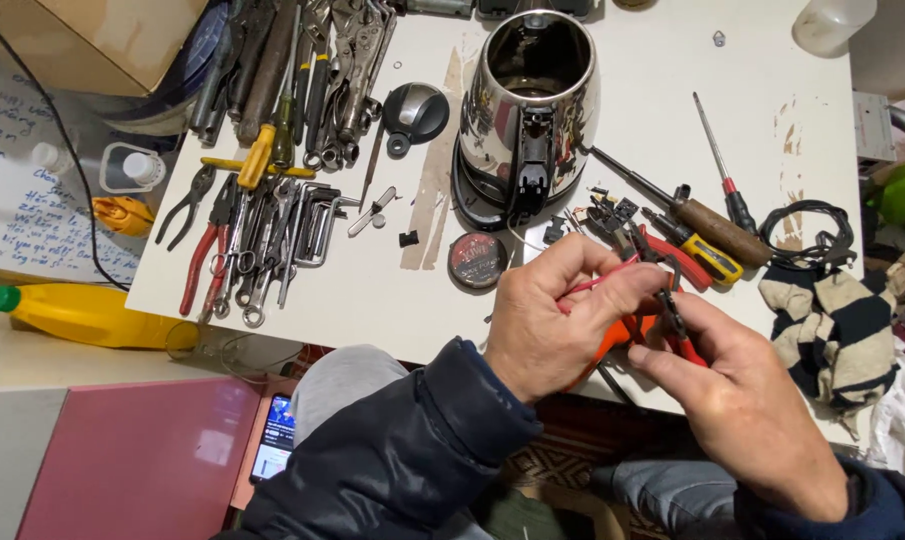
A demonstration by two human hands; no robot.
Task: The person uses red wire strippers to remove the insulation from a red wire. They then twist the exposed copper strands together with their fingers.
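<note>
Kettle (528,110) and screwdrivers (707,228) beyond hands (632,330).

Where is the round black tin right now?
In the head view, the round black tin lies on the white table, just front-left of the steel kettle.

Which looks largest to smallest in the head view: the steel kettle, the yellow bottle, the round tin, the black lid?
1. Steel kettle
2. Yellow bottle, though it lies lower and is partly hidden by the table edge
3. Black lid
4. Round tin; lid and tin look close in size.
</note>
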